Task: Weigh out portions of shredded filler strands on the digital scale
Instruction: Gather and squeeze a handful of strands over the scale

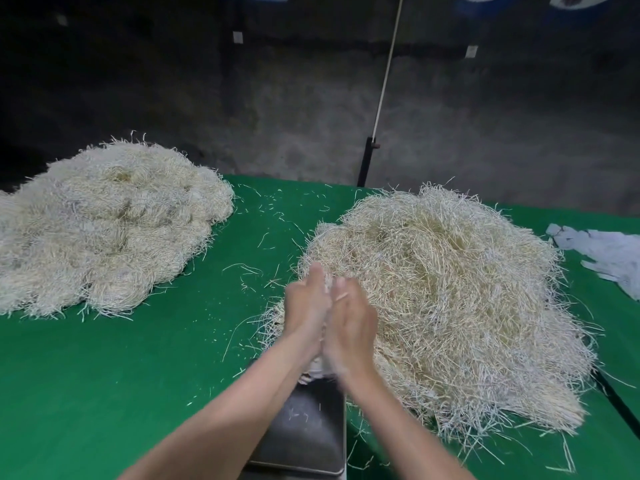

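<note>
left hand: the left hand lay palm inward with its fingers fairly straight and pointing far, pressing a small wad of strands against the other palm.
right hand: the right hand, blurred, faced it palm to palm with its fingers also nearly flat, so the wad was sandwiched between the palms and not gripped by curled fingers.
strands: the wad showed only as pale ends at the heels of the palms, above the far edge of the scale.
scale: the digital scale sat at the near middle of the green table, under the forearms, its dark platter bare but for a few stray bits; no readout was visible.
supply: the loose pile spread to the right, touching the hands' far side.
done portions: rounded bundles were heaped far left.
doing it well: probably best to set the wad centred on the platter, let go fully before reading, then add or pull away strands by small pinches.
</note>
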Available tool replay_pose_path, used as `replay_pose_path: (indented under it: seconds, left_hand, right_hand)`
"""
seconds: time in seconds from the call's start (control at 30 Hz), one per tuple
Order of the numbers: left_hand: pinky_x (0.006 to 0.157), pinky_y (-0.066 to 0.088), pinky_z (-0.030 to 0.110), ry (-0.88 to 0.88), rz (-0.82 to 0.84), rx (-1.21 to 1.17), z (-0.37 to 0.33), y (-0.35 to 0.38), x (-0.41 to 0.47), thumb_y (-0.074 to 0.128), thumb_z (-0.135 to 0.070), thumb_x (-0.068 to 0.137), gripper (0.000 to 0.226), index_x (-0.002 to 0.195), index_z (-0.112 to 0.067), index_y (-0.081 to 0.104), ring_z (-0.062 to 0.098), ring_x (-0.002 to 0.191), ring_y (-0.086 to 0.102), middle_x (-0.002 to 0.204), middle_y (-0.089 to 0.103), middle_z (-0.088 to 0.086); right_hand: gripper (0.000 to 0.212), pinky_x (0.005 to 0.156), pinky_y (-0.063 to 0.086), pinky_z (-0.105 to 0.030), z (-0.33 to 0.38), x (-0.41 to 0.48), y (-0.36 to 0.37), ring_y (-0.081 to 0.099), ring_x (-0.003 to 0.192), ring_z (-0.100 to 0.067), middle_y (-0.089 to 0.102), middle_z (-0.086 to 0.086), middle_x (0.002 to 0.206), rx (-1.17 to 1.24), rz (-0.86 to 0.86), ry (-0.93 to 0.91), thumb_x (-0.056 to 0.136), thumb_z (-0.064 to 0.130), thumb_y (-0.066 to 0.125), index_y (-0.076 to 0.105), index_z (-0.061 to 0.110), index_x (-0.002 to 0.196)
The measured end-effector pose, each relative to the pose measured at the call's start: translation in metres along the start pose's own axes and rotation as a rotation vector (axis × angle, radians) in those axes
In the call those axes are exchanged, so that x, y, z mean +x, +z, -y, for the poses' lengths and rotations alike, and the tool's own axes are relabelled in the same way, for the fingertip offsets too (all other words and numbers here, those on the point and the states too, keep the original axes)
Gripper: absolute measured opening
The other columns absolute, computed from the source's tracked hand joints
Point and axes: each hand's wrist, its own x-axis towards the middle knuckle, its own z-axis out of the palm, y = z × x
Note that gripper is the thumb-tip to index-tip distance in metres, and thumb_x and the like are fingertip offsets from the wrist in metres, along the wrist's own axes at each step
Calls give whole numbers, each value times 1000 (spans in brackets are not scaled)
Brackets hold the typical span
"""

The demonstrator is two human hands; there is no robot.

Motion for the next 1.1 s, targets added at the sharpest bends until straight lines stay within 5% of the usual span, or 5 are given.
replay_pose_path:
  seconds: [0.27,0.43,0.53,0.8,1.1]
  left_hand:
    - [109,26,43,-87,190,135,-3,0,-1,23,-64,92,73,147,-15,23,23,139,26,154,22,7]
    - [106,27,42,-3,156,146,-2,-7,5,18,-74,85,76,140,-24,28,19,134,29,153,22,4]
    - [112,23,45,-51,374,348,19,-18,-3,42,-85,62,106,146,-22,30,18,140,27,155,24,-6]
    - [58,46,26,-123,-101,-289,22,-9,9,59,-35,91,30,80,-7,59,20,63,57,75,58,10]
    - [52,44,27,-125,4,-122,6,-4,10,46,-38,97,34,107,-7,56,17,52,51,52,52,-4]
  right_hand:
    - [39,96,34,-23,-5,20,-22,37,120,6,36,26,134,247,423,138,94,56,35,38,44,131]
    - [30,56,42,-7,-6,16,-19,55,59,11,66,-5,116,319,301,292,87,53,55,61,32,107]
    - [71,96,40,-35,-17,33,-22,49,122,-19,42,-11,144,519,137,556,87,54,54,34,15,143]
    - [20,67,39,-18,-19,-21,6,49,73,-1,52,13,83,52,4,-111,92,50,39,48,33,85]
    - [29,50,30,-16,-2,-15,2,39,53,-1,43,14,62,24,-14,-149,94,42,32,39,31,68]
